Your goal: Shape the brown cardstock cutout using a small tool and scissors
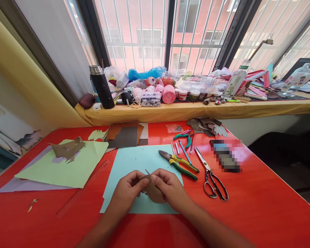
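Note:
Both hands hold a small cut-out piece of brown leather or card [154, 193] above a light blue sheet [129, 162]; I cannot tell which material it is. My left hand [130, 187] pinches its left edge between thumb and fingers. On the other side, my right hand [169, 186] grips the right edge, fingers curled behind. A thin pale stick or pin [147, 171] pokes up at the top between the fingertips; which hand holds it is unclear. Pliers with yellow and green handles [181, 164] lie just beyond my right hand, with scissors [210, 175] farther right.
Green-handled pliers [187, 137] and several pencils [185, 151] lie behind. Brown scraps [206, 125] sit at the back right, stacked sheets [125, 136] at the back. A pale green sheet [67, 168] bears a brown offcut [69, 148] on the left. A cluttered windowsill [134, 113] borders the red table [253, 206].

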Available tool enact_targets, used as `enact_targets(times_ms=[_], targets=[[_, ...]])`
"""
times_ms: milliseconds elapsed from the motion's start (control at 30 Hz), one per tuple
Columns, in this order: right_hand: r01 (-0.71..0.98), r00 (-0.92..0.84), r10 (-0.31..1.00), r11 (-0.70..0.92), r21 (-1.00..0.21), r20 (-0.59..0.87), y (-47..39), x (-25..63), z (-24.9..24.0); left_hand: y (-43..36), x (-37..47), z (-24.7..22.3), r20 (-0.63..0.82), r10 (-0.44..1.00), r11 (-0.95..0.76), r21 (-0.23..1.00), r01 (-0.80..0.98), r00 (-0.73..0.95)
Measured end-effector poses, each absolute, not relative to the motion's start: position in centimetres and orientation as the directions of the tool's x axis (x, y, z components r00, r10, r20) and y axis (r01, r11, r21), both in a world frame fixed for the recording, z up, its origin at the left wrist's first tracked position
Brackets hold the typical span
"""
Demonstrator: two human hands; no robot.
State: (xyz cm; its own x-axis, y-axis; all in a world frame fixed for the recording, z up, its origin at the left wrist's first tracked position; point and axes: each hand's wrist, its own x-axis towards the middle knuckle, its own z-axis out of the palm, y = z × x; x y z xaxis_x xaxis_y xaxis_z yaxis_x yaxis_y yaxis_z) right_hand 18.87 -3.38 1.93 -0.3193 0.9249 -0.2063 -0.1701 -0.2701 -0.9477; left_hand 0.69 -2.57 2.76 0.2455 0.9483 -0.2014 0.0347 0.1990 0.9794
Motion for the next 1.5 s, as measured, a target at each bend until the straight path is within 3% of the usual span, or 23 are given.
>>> enact_targets(times_ms=[167, 400, 800, 1500], targets=[[-0.194, -0.235, 0.956, -0.226, -0.955, -0.178, -2.9, 19.9, 2.5, -2.2, -0.2, 2.3, -0.169, 0.980, 0.159, 0.983, 0.090, 0.110], [-0.135, -0.285, 0.947, -0.191, -0.972, -0.147, -3.2, 19.9, 2.5, -1.8, -0.2, 2.6, -0.184, 0.968, 0.189, 0.982, -0.019, 0.168], [-0.121, -0.340, 0.923, -0.231, -0.965, -0.178, -3.4, 19.6, 2.4, -1.8, -0.6, 2.3, -0.194, 0.957, 0.191, 0.981, 0.036, 0.215], [-0.012, -0.348, 0.926, -0.161, -0.987, -0.146, -3.8, 19.3, 2.0, -2.5, 0.1, 3.2, -0.119, 0.987, 0.113, 0.992, 0.059, 0.112]])
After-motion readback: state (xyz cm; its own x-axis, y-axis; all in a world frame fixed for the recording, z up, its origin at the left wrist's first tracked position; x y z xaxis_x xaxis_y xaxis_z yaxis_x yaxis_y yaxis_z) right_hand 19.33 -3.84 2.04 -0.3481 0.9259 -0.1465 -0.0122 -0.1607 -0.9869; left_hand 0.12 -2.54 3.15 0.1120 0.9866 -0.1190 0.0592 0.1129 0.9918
